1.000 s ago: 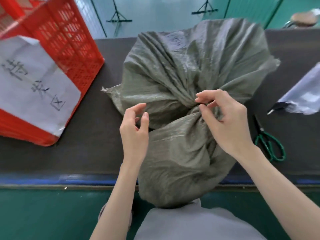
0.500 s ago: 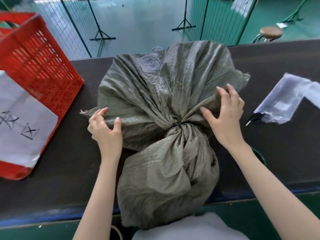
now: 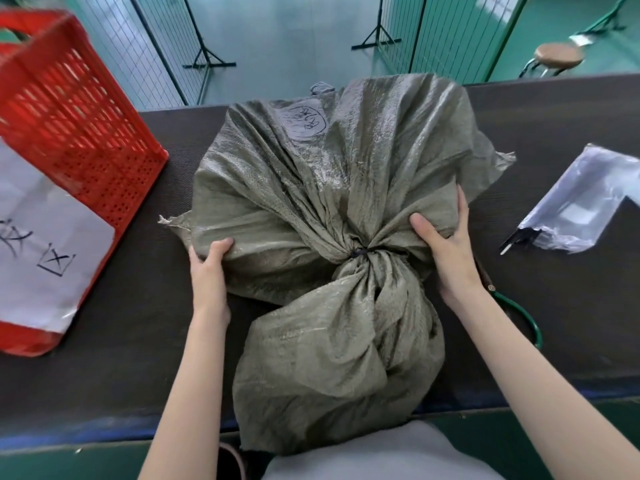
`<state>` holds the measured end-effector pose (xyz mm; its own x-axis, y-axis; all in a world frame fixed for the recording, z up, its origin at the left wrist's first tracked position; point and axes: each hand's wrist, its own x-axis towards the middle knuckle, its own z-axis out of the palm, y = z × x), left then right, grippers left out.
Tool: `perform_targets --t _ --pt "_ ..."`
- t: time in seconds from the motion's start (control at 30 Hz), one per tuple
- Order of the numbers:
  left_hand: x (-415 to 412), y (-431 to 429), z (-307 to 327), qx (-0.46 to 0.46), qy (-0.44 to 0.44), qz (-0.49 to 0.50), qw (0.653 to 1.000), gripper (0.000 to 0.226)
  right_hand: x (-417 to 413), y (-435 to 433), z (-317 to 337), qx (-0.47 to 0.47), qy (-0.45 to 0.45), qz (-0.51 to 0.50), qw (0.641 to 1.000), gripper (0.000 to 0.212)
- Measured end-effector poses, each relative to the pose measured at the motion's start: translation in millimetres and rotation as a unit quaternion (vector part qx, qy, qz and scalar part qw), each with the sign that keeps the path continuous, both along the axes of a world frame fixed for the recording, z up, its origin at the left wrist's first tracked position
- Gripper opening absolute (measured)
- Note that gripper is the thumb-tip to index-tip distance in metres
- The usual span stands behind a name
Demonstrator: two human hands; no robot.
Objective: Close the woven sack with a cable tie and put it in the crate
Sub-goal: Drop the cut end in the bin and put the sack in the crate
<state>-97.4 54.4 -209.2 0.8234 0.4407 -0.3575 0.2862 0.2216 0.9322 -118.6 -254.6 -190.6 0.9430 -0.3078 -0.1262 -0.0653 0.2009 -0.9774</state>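
**Between the two hands, a tied woven sack (image 3: 329, 188)**

Between the hands, the green woven sack lies on the dark surface (image 3: 138, 341). The left hand (image 3: 209, 268) grabs the sack's left side, with the thumb on top and the fingers tucked under the cloth. The right hand (image 3: 446, 251) holds a fold on the right side, thumb on top. A black cable tie (image 3: 360, 252) sits tight round the sack's neck, near the right thumb. The red crate (image 3: 79, 126) stands well to the left of the left hand, with a white paper (image 3: 41, 244) on it. Green scissors (image 3: 519, 317) peek out just beside the right wrist.
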Motion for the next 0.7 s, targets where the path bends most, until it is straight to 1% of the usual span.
perform_targets --t 0.07,0.13,0.17,0.2,0.27,0.4,0.47,0.57,0.7 --pt "2.0 7.2 3.1 -0.069 0.05 -0.027 0.996 0.057 -0.1 3.3 2.7 0.073 0.006 -0.003 0.997 0.098" --pt "4.8 13.5 4.7 -0.102 0.059 -0.053 0.992 0.052 1.8 4.7 7.0 0.137 0.017 -0.002 0.99 0.084" --pt "5.2 14.6 5.5 -0.115 0.05 -0.058 0.99 0.05 3.0 4.2 7.9 0.15 0.025 -0.003 0.988 0.074" --pt "4.3 15.2 7.3 -0.121 0.037 -0.057 0.99 0.051 3.6 4.3 9.5 0.154 0.031 -0.003 0.988 0.066" --pt "0.9 14.0 9.9 -0.116 0.009 -0.046 0.992 0.052 3.2 3.4 11.9 0.157 0.034 0.0 0.987 0.058" --pt "-9.0 13.8 9.1 -0.104 -0.036 -0.053 0.993 0.038 -3.8 1.3 12.5 0.159 0.026 0.007 0.987 0.049" --pt "-15.5 14.2 8.3 -0.104 -0.06 -0.061 0.991 0.03 -8.8 0.9 11.8 0.16 0.024 0.006 0.987 0.046" --pt "-26.0 12.3 8.1 -0.103 -0.099 -0.054 0.988 0.03 -16.4 1.0 8.9 0.172 0.018 0.003 0.985 0.047" --pt "-33.6 8.7 18.8 -0.093 -0.153 -0.011 0.984 0.031 -17.4 2.9 13.8 0.191 -0.005 -0.024 0.981 0.047"
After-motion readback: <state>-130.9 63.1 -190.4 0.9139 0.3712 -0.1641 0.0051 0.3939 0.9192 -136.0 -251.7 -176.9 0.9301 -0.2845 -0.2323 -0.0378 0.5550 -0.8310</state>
